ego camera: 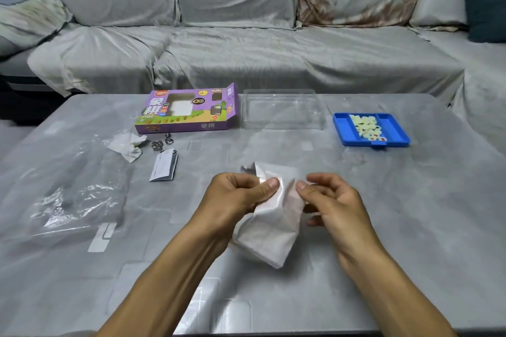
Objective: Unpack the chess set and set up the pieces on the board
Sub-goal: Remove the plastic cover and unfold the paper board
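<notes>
Nearest, a folded white sheet [269, 223], judged to be the paper board, is being held above the bench [410, 227]. It is being pinched at its top edge by the grip of the left hand [241, 191] and of the right hand [332, 200], seemingly so the folds can be pulled apart. Farther left, clear wrapping [79, 194] and a leaflet [163, 167] are lying discarded. Far right, the pieces [367, 127] are being kept together in a blue tray [394, 131]; a clear lid [283, 112] and purple box [187, 109] are lying before a grey sofa [246, 44].

left hand [241, 191]: bare, no ring or watch | right hand [331, 200]: bare | forearms: unsleeved
</notes>
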Tool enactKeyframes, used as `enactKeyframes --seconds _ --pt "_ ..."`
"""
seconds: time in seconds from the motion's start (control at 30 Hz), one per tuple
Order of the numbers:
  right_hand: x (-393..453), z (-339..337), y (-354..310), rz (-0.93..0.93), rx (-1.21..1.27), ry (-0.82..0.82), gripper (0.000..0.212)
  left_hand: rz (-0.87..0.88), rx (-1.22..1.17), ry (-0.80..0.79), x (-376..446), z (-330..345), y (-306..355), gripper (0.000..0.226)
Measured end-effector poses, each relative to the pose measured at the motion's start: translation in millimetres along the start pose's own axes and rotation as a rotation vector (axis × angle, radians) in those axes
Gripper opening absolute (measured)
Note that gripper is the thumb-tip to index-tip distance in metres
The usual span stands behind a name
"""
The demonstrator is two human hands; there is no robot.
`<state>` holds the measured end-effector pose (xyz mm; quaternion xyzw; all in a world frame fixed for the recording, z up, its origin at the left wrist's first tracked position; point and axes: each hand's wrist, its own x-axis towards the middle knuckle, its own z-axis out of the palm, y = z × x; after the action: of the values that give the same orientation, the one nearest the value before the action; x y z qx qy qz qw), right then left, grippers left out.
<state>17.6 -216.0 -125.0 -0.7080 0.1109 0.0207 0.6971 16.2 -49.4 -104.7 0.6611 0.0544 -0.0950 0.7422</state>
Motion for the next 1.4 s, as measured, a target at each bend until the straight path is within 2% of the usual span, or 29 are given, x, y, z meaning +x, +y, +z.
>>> enactKeyframes --seconds 0.07,0.13,0.2,0.3,0.37,0.47,0.57,0.63,0.73,0.8,0.87,0.9,0.97,1.03,1.1,1.17,1.2,1.27,1.33,1.4 --pt "-4 -1 -2 -0.158 -0.149 0.146 0.021 0.071 0.090 0.060 2 -1 -1 0.038" --pt "-12 1 -7 -0.212 -0.136 0.020 0.023 0.135 0.173 0.102 2 0 -4 0.040" --pt "-19 7 -9 -0.121 -0.089 -0.174 0.032 0.209 0.270 0.115 2 4 -9 0.041" --pt "-20 12 -6 0.011 -0.047 -0.212 0.022 0.251 0.352 0.062 2 10 -16 0.035" --pt "-16 10 -5 0.099 0.018 -0.156 0.019 0.215 0.311 0.019 0 13 -15 0.039" --pt "-9 3 -8 0.202 0.104 -0.029 0.018 0.138 0.148 0.041 -1 11 -9 0.043" --pt "0 -6 -8 0.238 0.151 0.052 0.017 0.041 -0.008 -0.037 1 2 -5 0.028" --pt "3 -10 -7 0.274 0.170 0.062 0.017 -0.015 -0.082 -0.072 2 -4 -5 0.021" --pt "5 -15 -7 0.344 0.258 0.033 0.016 -0.071 -0.183 -0.033 5 -10 -5 0.022" --pt "7 -13 -1 0.269 0.086 0.098 0.011 -0.103 -0.212 0.008 8 -14 -6 0.045" --pt "9 -10 4 0.062 -0.290 0.225 0.020 -0.115 -0.219 0.023 9 -15 -4 0.039" --pt "9 -7 8 0.014 -0.353 0.228 0.024 -0.119 -0.213 0.018 10 -15 -6 0.028" --pt "6 1 9 0.102 -0.198 0.078 0.027 -0.138 -0.206 -0.015 10 -12 -8 0.016" --pt "5 6 13 0.219 -0.073 -0.054 0.032 -0.133 -0.246 -0.060 9 -11 -10 0.028" --pt "8 5 18 0.249 0.033 -0.048 0.040 -0.128 -0.278 -0.080 8 -11 -8 0.047" --pt "9 4 21 0.243 0.165 -0.008 0.040 -0.092 -0.269 -0.059 7 -10 -7 0.042" --pt "9 2 21 0.185 0.147 0.048 0.037 -0.073 -0.256 -0.036 8 -10 -8 0.035" --pt "4 1 17 -0.079 -0.101 0.212 0.034 -0.037 -0.233 0.003 10 -9 -9 0.022" --pt "-7 4 9 -0.348 -0.256 0.269 0.031 -0.031 -0.226 0.012 11 -8 -9 0.028" --pt "-16 8 4 -0.459 -0.264 0.257 0.028 -0.036 -0.225 0.014 11 -5 -11 0.033"
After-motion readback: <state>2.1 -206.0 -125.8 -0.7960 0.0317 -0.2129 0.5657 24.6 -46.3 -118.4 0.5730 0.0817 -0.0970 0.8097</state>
